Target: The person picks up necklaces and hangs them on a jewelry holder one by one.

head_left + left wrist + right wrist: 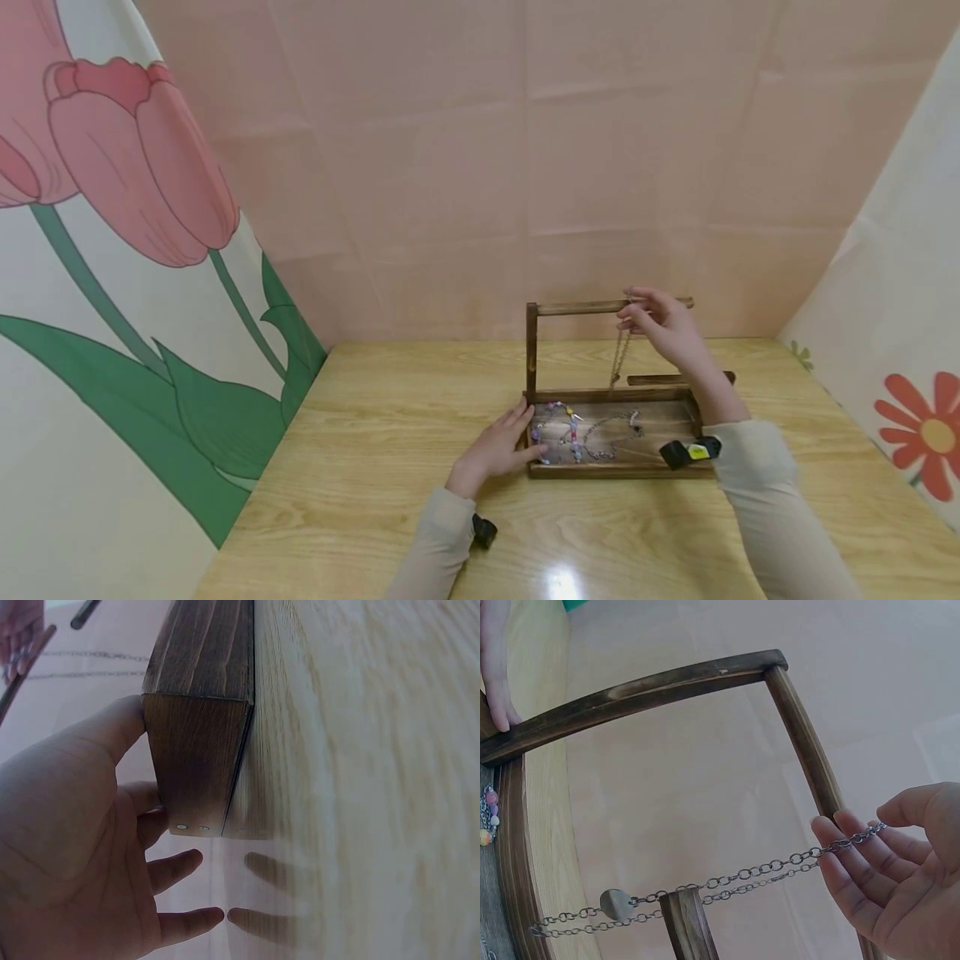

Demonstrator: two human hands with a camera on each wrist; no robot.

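Thumb and fingers of my right hand (662,327) hold the upper end of a metal chain necklace (772,868) beside the top bar (581,307) of a dark wooden stand. The chain hangs doubled, with a flat round pendant (616,905) on it. In the right wrist view it crosses the end of the lower bar (688,926); whether they touch, I cannot tell. My left hand (491,450) rests at the left end of the stand's tray (622,472), fingers mostly straight, thumb over the edge. A colourful beaded string (575,437) and a silver chain (591,427) lie in the tray.
The stand's upright post (532,354) rises at the tray's back left. The lower bar reaches out to the right behind the tray. A pale wood table (390,417) carries the stand, with a pink cloth (450,208) behind and printed flower cloths at both sides.
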